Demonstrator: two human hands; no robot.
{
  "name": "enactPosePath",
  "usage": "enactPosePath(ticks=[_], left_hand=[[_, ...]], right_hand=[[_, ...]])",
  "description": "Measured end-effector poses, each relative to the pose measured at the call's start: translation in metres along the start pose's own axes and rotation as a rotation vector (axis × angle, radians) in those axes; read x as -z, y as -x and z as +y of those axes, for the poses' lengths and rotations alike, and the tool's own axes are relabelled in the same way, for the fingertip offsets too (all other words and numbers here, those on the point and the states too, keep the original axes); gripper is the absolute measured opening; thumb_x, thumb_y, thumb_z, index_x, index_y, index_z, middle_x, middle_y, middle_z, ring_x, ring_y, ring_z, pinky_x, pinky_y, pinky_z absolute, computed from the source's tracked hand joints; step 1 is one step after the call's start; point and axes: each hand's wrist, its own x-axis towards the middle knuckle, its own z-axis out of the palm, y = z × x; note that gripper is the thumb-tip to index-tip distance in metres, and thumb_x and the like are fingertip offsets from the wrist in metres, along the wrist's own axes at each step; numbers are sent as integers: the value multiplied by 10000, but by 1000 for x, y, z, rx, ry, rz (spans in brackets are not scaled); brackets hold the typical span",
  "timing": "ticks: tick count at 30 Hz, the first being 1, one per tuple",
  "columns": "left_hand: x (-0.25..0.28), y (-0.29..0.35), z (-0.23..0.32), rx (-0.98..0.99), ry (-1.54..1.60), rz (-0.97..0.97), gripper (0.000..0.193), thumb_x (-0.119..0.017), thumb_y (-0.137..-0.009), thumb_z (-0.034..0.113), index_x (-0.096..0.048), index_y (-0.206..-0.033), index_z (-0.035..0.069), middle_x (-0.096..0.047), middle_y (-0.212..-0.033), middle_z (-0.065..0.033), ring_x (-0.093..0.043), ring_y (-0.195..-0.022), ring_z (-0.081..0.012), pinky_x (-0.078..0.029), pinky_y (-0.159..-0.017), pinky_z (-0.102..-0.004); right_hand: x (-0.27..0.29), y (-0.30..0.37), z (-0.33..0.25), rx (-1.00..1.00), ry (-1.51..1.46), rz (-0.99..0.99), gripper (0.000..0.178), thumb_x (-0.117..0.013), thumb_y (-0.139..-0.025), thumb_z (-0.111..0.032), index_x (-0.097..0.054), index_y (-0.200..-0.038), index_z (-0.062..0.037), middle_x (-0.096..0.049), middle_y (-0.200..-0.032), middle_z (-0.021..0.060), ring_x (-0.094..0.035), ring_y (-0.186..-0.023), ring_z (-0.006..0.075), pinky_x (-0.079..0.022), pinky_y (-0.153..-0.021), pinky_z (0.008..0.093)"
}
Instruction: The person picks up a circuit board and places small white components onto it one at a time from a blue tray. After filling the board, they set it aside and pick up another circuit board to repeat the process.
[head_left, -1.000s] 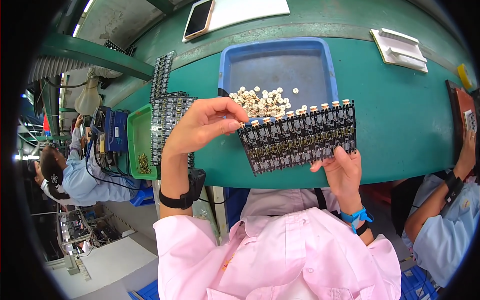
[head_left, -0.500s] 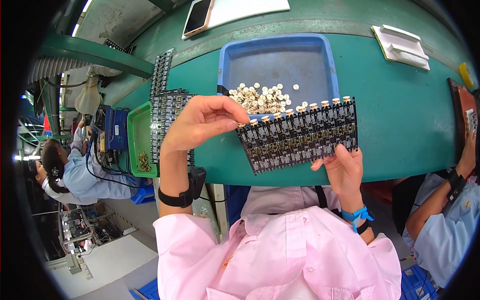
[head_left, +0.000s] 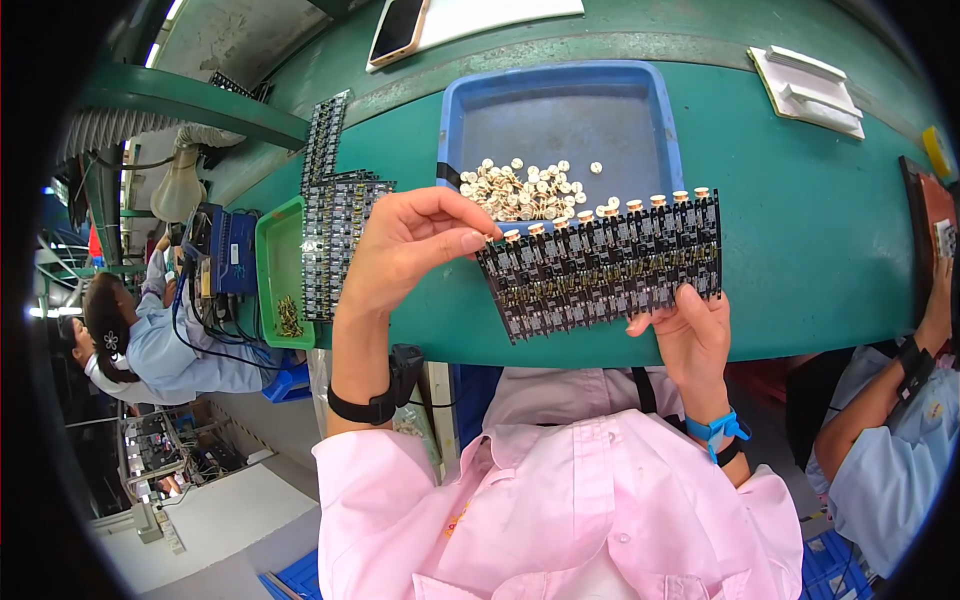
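Observation:
A black circuit board panel (head_left: 605,270) is held up over the near edge of the bench, slightly tilted. Its lower right part is gripped by my right hand (head_left: 692,335), thumb in front and the other fingers mostly behind. Along the panel's upper edge stands a row of small round parts (head_left: 609,211) with white tops and copper-coloured sides. My left hand (head_left: 415,245) pinches one such part at the upper left corner, thumb against index finger; the fingertips largely hide it. Beyond the panel, a blue tray (head_left: 660,110) holds a loose heap of the same round parts (head_left: 525,190).
More circuit board panels (head_left: 330,235) lie left of my left hand, beside a green tray (head_left: 268,255) with small brass-coloured pieces. A phone (head_left: 399,28) and a white holder (head_left: 808,90) sit farther back. A co-worker's arm (head_left: 885,400) reaches in at the right.
Both hands and the panel have shifted slightly right and up in the picture. My left fingertips remain at the panel's upper left corner, and my right hand keeps its grip.

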Motion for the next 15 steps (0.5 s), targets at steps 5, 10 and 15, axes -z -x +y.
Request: enactPosePath(ticks=[5,10,15], left_hand=[[-5,4,-8,-24,79,72,107,-563,-673,2,-539,-771,-34,-560,-777,-109,-529,-746,-139,-417,-667,-226],[-7,8,-10,-46,89,117,112,-574,-668,14,-537,-763,-30,-560,-777,-115,-533,-753,-151,-417,-681,-240],[-8,9,-9,-58,88,111,127,-572,-669,13,-530,-781,-31,-558,-777,-115,-534,-755,-152,-416,-695,-241]], right_hand=[[0,0,0,-1,3,-6,195,-458,-784,-101,-490,-893,58,-571,-790,149,-573,-583,254,-486,-547,370],[-1,0,0,-6,-4,-11,194,-454,-786,-100,-492,-891,58,-571,-789,147,-573,-591,247,-486,-545,369],[3,0,1,-14,-11,-20,192,-444,-792,-103,-498,-884,57,-569,-798,147,-572,-600,243,-484,-552,364]])
